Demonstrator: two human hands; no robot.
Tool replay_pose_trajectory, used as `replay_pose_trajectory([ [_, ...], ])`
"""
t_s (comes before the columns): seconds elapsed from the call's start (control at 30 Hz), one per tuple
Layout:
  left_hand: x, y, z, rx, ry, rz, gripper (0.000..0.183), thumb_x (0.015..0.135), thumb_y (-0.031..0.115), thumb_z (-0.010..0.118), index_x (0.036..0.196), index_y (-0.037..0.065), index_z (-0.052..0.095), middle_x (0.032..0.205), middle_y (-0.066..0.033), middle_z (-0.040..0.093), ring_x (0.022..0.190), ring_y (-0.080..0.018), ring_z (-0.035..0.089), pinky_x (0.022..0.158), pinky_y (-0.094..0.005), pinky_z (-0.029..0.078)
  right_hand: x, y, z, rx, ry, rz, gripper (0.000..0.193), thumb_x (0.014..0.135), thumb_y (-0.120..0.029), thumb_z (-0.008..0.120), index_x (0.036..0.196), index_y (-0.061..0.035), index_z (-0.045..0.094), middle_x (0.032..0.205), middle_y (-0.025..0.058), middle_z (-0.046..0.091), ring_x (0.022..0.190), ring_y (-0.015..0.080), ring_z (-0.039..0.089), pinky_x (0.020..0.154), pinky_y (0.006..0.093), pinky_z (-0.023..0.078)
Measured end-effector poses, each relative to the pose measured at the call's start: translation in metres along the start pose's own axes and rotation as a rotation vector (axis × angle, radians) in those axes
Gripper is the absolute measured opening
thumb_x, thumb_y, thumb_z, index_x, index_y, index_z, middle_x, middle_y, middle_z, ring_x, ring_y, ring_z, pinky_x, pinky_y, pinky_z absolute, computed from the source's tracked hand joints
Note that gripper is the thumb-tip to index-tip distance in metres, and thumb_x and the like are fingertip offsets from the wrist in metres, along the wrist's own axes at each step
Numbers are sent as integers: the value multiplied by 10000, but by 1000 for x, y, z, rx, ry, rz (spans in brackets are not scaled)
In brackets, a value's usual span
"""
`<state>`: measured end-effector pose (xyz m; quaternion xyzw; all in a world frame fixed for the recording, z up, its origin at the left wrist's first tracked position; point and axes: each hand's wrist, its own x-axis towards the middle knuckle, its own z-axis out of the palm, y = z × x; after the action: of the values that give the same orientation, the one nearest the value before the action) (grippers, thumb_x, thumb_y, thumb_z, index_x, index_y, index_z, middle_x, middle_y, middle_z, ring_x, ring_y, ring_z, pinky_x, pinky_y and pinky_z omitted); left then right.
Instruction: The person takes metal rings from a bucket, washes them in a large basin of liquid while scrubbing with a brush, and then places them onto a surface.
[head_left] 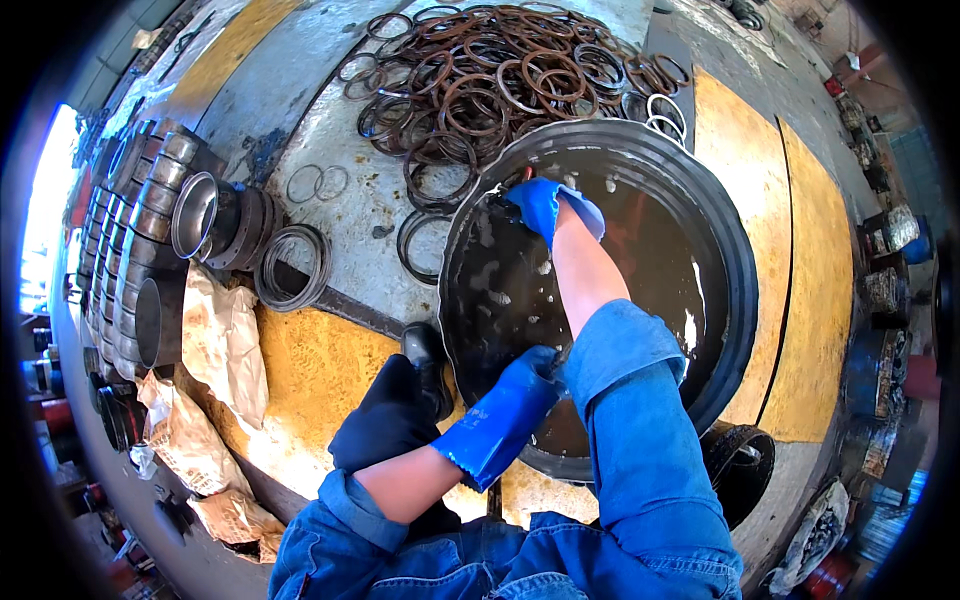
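Note:
A wide black tub [735,250] of dark, murky liquid stands in front of me, with pale flecks on the surface. My right hand [545,208], in a blue rubber glove, reaches in near the far left wall. Its fingers curl down, and a small red tip [527,174] shows beside them; what it belongs to is hidden. Low over the tub's near side, my left hand [512,405], gloved likewise, has its fingers closed. Whatever it grips is too hidden to name.
Beyond the tub lies a heap of rusty metal rings [490,85]. Coiled thin rings [293,268], a metal flanged part [205,215] and stacked ribbed metal cylinders [150,210] stand left, near brown paper [222,335]. A black bucket [740,470] sits at the near right.

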<state>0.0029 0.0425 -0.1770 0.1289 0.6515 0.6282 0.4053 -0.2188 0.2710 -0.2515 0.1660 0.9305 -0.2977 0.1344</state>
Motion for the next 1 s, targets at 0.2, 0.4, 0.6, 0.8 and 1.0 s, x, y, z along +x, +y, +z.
replay_pose_trajectory([
  [0.2, 32, -33, -31, -312, 19, -222, 293, 891, 18, 710, 1176, -13, 651, 1011, -116, 731, 886, -187, 695, 773, -296, 554, -110, -22, -70, 137, 117, -373, 322, 917, -309, 621, 1018, -32, 751, 880, 121, 726, 870, 199, 683, 809, 372, 512],
  [0.4, 8, 51, -18, -122, -136, -165, 265, 960, 49, 600, 1206, -44, 628, 1027, -129, 729, 905, -195, 699, 794, -301, 561, -295, -25, -146, 623, 387, 104, 307, 969, -280, 653, 1083, -2, 718, 881, 65, 714, 763, 121, 601, 717, 304, 491],
  [0.6, 10, 53, -15, -117, -383, -168, 333, 963, 64, 611, 1280, -35, 618, 1090, -154, 722, 966, -228, 705, 834, -320, 563, -390, 23, -79, 1198, 584, 69, 322, 936, -221, 728, 1136, 30, 701, 972, 85, 741, 811, 143, 688, 763, 289, 555],
  [0.8, 10, 48, -21, 5, -449, -29, 272, 975, 138, 622, 1193, -5, 700, 1118, -85, 721, 994, -158, 655, 908, -280, 520, -385, 13, -26, 1206, 282, -18, 319, 940, -207, 714, 1189, -6, 710, 1086, 111, 740, 984, 178, 683, 914, 323, 535],
  [1.0, 12, 53, -34, -12, -336, -150, 381, 916, 24, 627, 1290, -49, 628, 1188, -136, 694, 1039, -234, 676, 938, -340, 539, -330, 18, -14, 1084, 241, 4, 296, 915, -265, 687, 1071, -20, 749, 939, 98, 747, 883, 164, 681, 830, 320, 531],
])
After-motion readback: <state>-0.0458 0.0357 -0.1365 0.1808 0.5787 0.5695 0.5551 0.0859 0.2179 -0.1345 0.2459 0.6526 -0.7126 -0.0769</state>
